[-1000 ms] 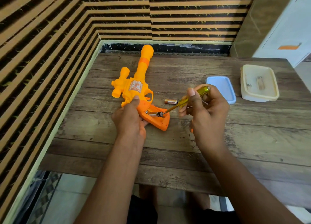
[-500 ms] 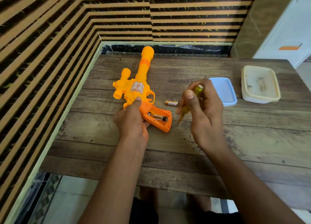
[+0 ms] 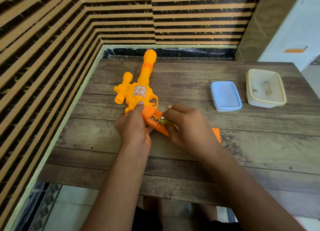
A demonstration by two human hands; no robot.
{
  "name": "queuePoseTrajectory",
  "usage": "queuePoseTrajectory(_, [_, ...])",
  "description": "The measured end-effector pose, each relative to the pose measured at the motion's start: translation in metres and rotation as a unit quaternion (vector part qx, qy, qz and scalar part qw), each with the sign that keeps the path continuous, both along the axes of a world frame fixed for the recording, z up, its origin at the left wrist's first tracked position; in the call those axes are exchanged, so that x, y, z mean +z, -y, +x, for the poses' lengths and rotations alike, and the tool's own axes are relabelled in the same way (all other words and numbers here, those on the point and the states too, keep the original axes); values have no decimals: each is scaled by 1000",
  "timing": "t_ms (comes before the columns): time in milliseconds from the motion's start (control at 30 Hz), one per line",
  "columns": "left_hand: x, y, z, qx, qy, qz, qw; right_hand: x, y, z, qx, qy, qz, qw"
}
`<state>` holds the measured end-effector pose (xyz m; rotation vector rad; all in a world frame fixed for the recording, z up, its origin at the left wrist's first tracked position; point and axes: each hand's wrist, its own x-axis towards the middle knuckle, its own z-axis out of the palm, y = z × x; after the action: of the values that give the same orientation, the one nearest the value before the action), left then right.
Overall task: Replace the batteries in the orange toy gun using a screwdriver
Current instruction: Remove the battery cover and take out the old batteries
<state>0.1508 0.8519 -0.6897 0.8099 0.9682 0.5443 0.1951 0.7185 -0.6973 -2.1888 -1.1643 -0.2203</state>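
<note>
left hand (image 3: 133,126) clamped round grip of toy gun (image 3: 138,92) to steady it, right hand (image 3: 188,126) curled round screwdriver (image 3: 165,121) at gun's open battery bay (image 3: 154,121), likely levering a cell.

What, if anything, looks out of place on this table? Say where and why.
The toy gun has its grip compartment open: the orange cover lies loose on the table beside the right hand, which holds the screwdriver. The left hand grips the gun. Expected mid battery change; nothing looks spilled or broken.
</note>
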Motion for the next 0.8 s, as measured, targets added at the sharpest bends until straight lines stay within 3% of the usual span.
queuePoseTrajectory(133, [-1,-1,0,13,-20,26,999,4,7,7,-61,-18,51,997])
queuePoseTrajectory(300, [0,1,-2,0,-56,163,985,-1,10,20,-109,-22,-111,987])
queuePoseTrajectory(367, [2,4,-4,-1,-56,238,970,-4,8,23,-110,-36,-134,984])
queuePoseTrajectory(533, [8,12,-7,-13,-56,354,934,-4,5,26,-102,-64,-88,989])
queuePoseTrajectory(800, [8,12,-9,-19,-52,399,915,0,6,24,-65,-22,-47,997])
